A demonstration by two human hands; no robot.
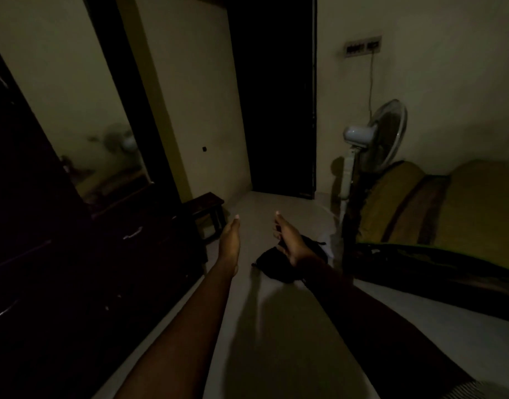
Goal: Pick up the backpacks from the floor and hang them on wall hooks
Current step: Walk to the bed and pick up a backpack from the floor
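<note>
The left hand was stretched flat, fingers straight, empty. The right hand curled over a slumped, soft black backpack on smooth pale floor; whether gripping, unclear.

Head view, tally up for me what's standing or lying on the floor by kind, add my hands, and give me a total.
Backpack: 1, dark
Pedestal fan: 1
Small stool: 1
Hands: 2, left hand and right hand
Total: 5
</note>
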